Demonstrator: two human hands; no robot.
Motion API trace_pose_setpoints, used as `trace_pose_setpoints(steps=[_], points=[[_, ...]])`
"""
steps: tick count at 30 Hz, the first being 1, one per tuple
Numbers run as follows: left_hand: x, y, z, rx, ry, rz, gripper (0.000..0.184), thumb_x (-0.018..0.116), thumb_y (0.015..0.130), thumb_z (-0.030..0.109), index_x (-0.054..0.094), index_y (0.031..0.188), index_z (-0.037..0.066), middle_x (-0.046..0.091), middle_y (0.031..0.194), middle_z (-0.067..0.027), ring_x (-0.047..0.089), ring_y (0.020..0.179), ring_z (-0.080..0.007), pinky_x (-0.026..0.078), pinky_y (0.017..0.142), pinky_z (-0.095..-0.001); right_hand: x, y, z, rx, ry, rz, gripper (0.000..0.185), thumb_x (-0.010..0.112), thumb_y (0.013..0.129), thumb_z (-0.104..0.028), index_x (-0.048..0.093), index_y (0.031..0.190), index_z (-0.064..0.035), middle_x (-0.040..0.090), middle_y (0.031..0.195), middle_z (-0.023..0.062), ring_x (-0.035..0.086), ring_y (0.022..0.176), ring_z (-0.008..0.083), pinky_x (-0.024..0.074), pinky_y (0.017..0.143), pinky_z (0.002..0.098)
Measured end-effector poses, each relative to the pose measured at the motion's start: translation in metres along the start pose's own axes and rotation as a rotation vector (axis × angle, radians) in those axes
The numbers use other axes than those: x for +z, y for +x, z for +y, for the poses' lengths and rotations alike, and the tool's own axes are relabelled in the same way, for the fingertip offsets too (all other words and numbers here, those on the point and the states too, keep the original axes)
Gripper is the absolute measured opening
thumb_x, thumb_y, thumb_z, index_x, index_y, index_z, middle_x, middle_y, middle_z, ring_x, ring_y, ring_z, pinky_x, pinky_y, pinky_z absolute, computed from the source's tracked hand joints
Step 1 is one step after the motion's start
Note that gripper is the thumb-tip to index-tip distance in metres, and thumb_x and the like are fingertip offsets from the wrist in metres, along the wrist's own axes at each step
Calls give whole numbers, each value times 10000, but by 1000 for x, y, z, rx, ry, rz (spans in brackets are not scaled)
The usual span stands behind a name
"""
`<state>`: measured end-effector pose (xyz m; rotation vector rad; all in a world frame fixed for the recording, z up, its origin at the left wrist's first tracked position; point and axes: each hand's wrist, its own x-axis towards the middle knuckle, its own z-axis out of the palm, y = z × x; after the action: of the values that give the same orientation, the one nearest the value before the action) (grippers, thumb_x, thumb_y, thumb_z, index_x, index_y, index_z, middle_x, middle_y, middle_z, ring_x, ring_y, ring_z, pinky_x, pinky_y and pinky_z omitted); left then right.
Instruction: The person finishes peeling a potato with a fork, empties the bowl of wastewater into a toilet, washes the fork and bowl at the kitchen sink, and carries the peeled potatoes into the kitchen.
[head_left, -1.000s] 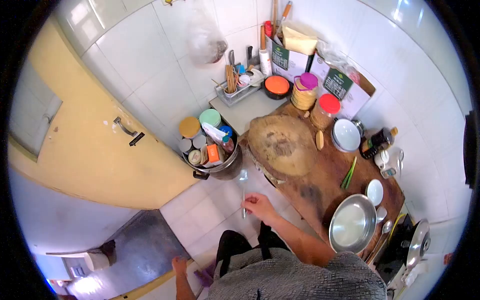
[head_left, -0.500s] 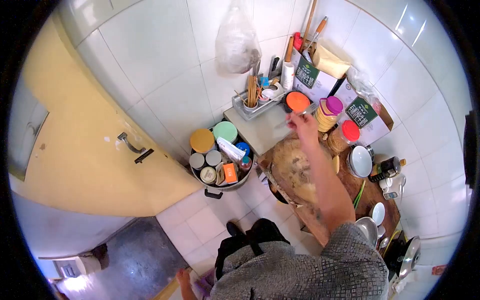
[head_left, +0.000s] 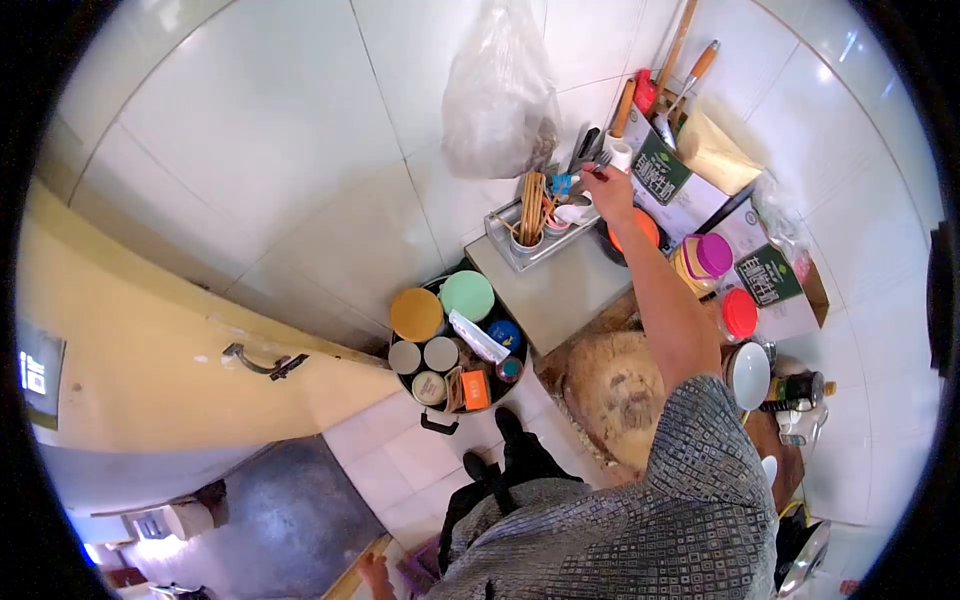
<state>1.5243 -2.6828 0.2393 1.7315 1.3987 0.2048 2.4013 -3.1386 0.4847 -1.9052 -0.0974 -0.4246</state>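
Observation:
At the back counter, my right hand pinches a metal fork, its tines pointing up beside the utensil rack. The rack carries wooden chopsticks in a cup, a blue item and other utensils. Knife handles stand just behind my fingers. An orange-lidded pot is partly hidden by my right forearm. Low at the left, my left hand hangs by my side with loosely parted fingers and nothing visible in it.
A large pot full of jars stands on the floor side. The round chopping board lies under my right arm. Jars, a white bowl and bottles line the right wall. A plastic bag hangs above the rack; a yellow door is left.
My right hand has carried the fork from above the floor, over the chopping board, to the utensil rack. The view has shifted toward the rack. My left hand stays low.

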Motion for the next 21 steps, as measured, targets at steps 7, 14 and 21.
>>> trace_pose_setpoints(steps=[7,14,21], points=[[20,-58,17,-272,120,88,383,709,697,123,654,1025,-68,671,997,-144,630,938,-263,504,842,-386,17,18,34,88,-225,-221,355,755,813,-165,666,1123,-17,726,906,93,680,818,162,535,757,283],[49,-90,51,-374,-108,-75,300,688,753,153,682,998,-21,681,839,-97,636,744,-223,511,662,-374,25,42,90,-3,-242,-360,403,638,882,-137,596,1268,-28,661,1139,106,621,1018,192,495,902,330],[53,-105,169,-445,226,125,439,699,730,287,683,1085,28,694,991,-201,685,878,-311,541,799,-395,-20,-30,-32,-340,-333,-178,279,476,973,-160,585,1132,43,598,1050,182,543,935,290,455,860,412]])
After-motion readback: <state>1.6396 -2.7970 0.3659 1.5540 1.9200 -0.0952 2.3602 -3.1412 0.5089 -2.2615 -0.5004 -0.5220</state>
